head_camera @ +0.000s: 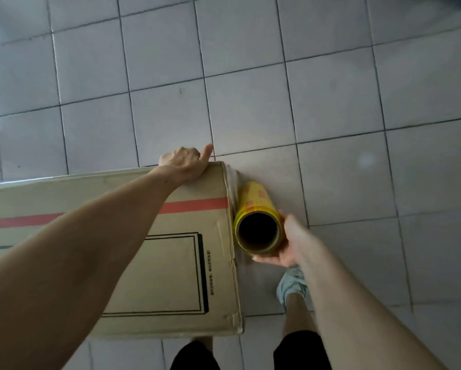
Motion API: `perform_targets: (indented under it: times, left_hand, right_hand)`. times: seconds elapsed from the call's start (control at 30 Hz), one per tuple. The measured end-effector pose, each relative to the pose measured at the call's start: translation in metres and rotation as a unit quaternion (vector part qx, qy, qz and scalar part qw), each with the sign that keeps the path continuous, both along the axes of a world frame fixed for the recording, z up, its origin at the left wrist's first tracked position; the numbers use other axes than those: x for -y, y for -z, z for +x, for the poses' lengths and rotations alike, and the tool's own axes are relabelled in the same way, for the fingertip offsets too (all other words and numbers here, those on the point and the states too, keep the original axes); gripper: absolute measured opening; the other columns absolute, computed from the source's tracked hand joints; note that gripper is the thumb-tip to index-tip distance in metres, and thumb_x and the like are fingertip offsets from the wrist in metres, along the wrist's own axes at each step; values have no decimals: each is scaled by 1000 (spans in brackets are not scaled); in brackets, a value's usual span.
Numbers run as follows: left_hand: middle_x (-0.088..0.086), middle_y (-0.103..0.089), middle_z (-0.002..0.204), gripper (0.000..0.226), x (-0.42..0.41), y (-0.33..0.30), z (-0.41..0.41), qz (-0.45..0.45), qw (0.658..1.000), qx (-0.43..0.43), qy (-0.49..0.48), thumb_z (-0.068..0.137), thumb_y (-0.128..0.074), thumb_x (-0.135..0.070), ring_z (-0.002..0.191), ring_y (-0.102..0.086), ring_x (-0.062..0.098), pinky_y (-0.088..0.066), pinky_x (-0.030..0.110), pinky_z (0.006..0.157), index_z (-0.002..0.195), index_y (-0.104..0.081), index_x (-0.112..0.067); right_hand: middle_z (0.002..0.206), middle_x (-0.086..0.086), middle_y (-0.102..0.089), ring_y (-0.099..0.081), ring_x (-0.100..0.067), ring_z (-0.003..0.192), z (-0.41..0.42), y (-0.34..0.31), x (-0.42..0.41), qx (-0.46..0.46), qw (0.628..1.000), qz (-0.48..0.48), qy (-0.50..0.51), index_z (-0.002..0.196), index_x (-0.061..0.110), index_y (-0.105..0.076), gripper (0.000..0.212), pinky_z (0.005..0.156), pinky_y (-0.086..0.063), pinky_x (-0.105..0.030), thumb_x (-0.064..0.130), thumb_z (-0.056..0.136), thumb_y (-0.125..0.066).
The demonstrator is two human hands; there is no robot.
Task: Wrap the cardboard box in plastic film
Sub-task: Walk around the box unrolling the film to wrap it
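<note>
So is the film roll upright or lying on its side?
Upright: the film roll stands beside the cardboard box, its hollow core facing the camera.

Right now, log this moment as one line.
left hand: grips cardboard box top edge | right hand: holds film roll beside box | film: on corner

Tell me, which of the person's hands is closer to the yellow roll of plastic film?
Right. The right hand cups the near end of the yellow film roll from below, beside the cardboard box. The left hand grips the box's far top corner, apart from the roll.
</note>
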State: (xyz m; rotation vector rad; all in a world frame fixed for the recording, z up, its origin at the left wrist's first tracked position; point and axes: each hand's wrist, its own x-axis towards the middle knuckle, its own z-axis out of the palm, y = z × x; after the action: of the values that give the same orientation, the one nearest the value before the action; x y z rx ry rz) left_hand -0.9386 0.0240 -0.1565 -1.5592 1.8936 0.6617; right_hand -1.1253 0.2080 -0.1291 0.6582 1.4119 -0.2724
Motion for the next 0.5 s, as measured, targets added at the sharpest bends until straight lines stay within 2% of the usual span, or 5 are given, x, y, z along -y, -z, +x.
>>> perform_targets:
  times: [0.07,0.2,0.33,0.43,0.5]
  left_hand:
    - [18,-63,121,84,-1,-4,-1,11,1000,-4,9,95,-5,-69,109,-59,33,-39,41,82,104,-65,-12]
    - [10,-60,129,84,-7,-8,-26,45,998,-51,14,90,-9,-77,114,-56,30,-43,41,90,127,-64,-26]
    - [4,-66,110,64,-13,1,-47,22,997,-44,60,92,-30,-70,93,-60,24,-46,33,72,110,-71,-24]
    - [2,-69,105,48,-11,10,-44,-4,998,-35,60,90,-41,-58,89,-62,23,-42,31,64,104,-72,-25]
    - [2,-69,109,45,-11,13,-44,-9,998,-29,59,89,-43,-55,93,-63,26,-46,31,68,108,-72,-26]
  right_hand:
    - [114,-25,-60,-63,-41,98,-5,-4,20,-62,980,-42,-185,113,3,-54,46,77,-55,-58,43,102,-35]
    - [119,-23,-60,-61,-35,105,1,-14,60,-185,827,-175,-501,128,-2,-56,37,88,-51,-41,15,102,-35]
    - [139,-16,-49,-49,-31,124,23,-3,84,-132,793,-229,-548,141,14,-45,49,106,-37,-39,41,104,-30]
    - [102,-11,-59,-57,-20,87,33,15,73,-76,774,-249,-578,105,13,-54,34,90,-40,-35,40,104,-33]
    - [103,-10,-58,-57,-24,92,28,13,56,-96,805,-250,-529,96,9,-59,30,91,-39,-32,32,102,-40]
